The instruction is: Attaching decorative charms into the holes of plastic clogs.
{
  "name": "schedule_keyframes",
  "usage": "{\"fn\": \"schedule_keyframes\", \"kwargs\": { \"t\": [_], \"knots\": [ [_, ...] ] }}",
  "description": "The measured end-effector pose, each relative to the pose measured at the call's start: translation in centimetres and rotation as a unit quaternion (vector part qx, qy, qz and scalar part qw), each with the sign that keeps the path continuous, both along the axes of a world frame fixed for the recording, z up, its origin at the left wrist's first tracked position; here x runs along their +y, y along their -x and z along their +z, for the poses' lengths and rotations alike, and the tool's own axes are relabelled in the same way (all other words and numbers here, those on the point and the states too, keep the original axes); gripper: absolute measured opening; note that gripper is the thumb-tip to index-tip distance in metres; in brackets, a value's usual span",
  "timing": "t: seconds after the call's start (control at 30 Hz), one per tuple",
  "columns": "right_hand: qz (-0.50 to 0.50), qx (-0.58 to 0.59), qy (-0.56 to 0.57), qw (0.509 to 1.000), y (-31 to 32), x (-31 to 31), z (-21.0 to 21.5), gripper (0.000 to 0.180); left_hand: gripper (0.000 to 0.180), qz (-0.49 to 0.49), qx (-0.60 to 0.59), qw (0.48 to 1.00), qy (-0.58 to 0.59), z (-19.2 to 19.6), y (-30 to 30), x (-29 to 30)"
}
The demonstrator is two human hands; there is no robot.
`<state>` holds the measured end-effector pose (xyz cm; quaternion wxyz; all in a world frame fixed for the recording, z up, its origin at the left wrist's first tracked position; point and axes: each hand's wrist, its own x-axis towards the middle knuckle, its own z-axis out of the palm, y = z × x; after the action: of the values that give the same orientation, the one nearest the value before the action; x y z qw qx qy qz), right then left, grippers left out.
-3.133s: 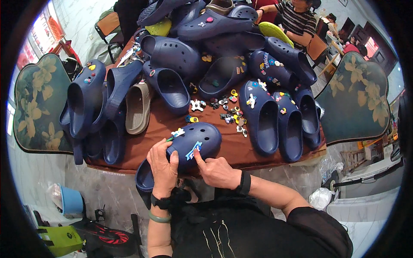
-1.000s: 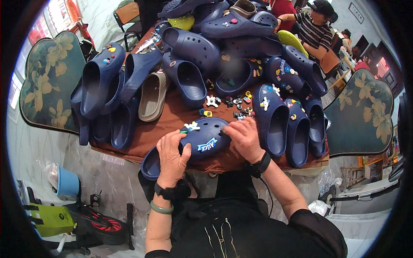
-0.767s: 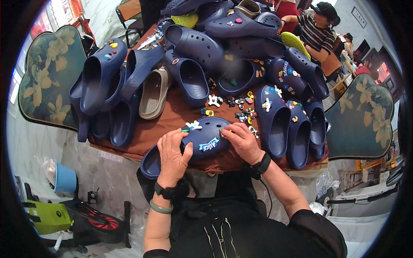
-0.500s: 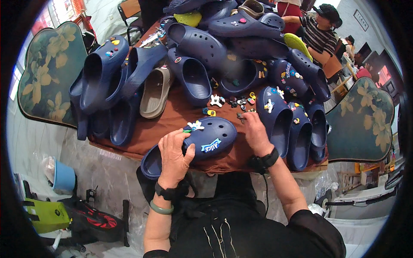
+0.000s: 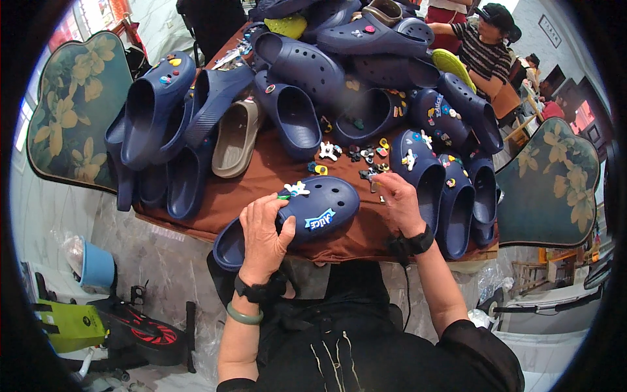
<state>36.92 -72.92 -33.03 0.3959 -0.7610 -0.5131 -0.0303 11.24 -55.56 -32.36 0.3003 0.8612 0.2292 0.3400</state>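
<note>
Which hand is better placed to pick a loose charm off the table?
Probably the right hand: it's beside the loose charms, though whether it pinches one is unclear. The left hand is farther off, holding a clog.

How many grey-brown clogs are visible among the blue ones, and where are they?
2. The nearer grey-brown clog is on the brown cloth, ahead of the left hand; the farther grey-brown clog sits high among the blue clogs at the back. More may be hidden.
</note>
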Motion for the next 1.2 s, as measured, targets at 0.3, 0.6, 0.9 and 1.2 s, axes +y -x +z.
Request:
{"fn": "schedule_keyframes", "kwargs": {
  "t": [0.3, 0.6, 0.9, 1.2],
  "knots": [
    [0.052, 0.253, 0.026, 0.966, 4.0, 2.0, 1.0, 0.015, 0.036, -0.007, -0.019, 1.000, 0.024, -0.1, -0.3, -0.1],
    [0.060, 0.222, 0.042, 0.972, 4.0, 2.9, -0.3, 0.009, 0.036, -0.006, -0.017, 1.000, 0.023, -0.7, -0.1, 0.0],
    [0.081, 0.589, 0.086, 0.799, 2.5, 4.6, 1.3, 0.030, 0.036, -0.008, 0.030, 0.999, -0.029, -1.2, -0.1, 0.8],
    [0.116, 0.442, 0.266, 0.849, 0.5, 6.5, 2.7, 0.038, 0.034, -0.014, 0.038, 0.999, -0.011, -0.4, -0.3, 0.4]
  ]
}}
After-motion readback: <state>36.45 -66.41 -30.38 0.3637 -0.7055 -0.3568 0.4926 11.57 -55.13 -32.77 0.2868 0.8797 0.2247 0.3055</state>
